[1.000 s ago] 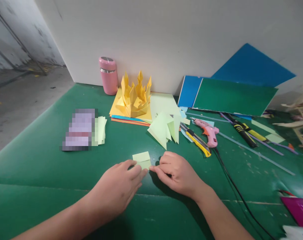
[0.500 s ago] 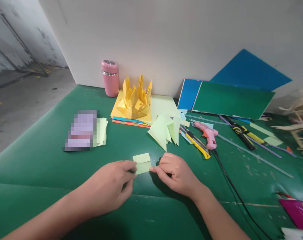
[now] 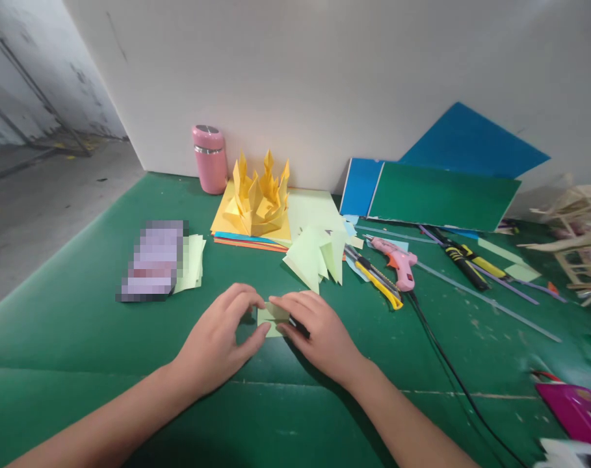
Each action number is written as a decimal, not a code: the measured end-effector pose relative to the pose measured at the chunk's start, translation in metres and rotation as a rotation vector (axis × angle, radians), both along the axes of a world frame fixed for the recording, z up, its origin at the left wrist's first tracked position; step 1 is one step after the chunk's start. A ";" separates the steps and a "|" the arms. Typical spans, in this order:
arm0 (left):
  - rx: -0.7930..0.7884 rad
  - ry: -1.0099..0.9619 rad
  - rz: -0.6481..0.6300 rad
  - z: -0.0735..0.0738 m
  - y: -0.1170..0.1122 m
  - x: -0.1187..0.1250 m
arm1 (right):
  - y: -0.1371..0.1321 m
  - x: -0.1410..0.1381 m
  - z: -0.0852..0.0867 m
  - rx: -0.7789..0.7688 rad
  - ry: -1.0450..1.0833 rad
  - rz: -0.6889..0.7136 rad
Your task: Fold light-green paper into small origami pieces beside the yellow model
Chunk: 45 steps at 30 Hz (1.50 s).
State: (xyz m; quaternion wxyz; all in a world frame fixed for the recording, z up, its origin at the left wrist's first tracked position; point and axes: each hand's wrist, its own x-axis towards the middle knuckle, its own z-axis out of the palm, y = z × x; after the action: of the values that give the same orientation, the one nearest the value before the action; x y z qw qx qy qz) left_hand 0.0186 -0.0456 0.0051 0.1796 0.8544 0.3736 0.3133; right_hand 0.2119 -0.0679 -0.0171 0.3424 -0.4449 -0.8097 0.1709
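Note:
A small piece of pale green paper (image 3: pixel 273 328) with a crosswise fold lies on the green table between my hands. My left hand (image 3: pixel 221 335) curves around its left side, index finger at the far edge and thumb at the near edge. On the other side my right hand (image 3: pixel 322 331) holds it the same way, fingers at the top and thumb below. The fingertips cover part of the paper's corners. Behind my right hand are several folded pale green papers (image 3: pixel 307 257). A stack of pale green slips (image 3: pixel 192 263) lies beyond my left hand.
A yellow folded-paper crown (image 3: pixel 259 208) stands on coloured sheets, beside a pink flask (image 3: pixel 210 162). A blurred purple object (image 3: pixel 156 257) lies left. To the right are a yellow cutter (image 3: pixel 378 283), a pink glue gun (image 3: pixel 395 260) with its black cord (image 3: pixel 451 367), and pliers (image 3: pixel 465 263).
My right hand has moved left and opened from a curled, pointing shape to grip the paper. My left fingers have shifted up to its far edge. The view has shifted slightly.

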 end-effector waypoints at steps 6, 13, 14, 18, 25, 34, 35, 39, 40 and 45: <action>-0.307 -0.144 0.093 -0.014 -0.002 0.005 | -0.002 -0.004 0.000 -0.034 0.185 -0.138; -0.650 -0.398 0.060 -0.013 -0.001 0.009 | -0.001 -0.012 0.004 -0.300 0.597 -0.253; -0.641 -0.394 0.050 -0.012 0.000 0.008 | 0.000 -0.011 0.005 -0.340 0.660 -0.245; -0.561 -0.271 0.008 -0.009 0.002 0.001 | 0.003 -0.008 0.005 -0.486 0.834 -0.166; -0.536 -0.179 -0.128 0.003 0.001 -0.003 | 0.004 -0.004 0.003 -0.573 0.858 -0.029; -0.468 -0.141 -0.081 0.004 -0.002 0.000 | 0.012 -0.005 0.008 -0.571 0.633 0.203; -0.462 -0.151 -0.089 0.004 -0.003 -0.001 | 0.011 -0.005 0.008 -0.572 0.631 0.195; -0.453 -0.184 -0.098 0.003 -0.008 -0.003 | 0.005 -0.005 0.008 -0.605 0.646 0.167; -0.458 -0.201 -0.093 0.004 -0.009 -0.003 | 0.005 -0.005 0.008 -0.604 0.638 0.170; -0.533 -0.233 -0.024 0.003 -0.013 -0.002 | 0.002 -0.008 0.004 -0.498 0.573 0.137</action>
State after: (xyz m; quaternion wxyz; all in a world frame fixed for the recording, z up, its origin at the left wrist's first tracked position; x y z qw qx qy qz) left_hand 0.0169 -0.0586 0.0085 0.4431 0.7399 0.4093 0.2979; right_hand 0.2044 -0.0656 -0.0133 0.4241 -0.3932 -0.6427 0.5024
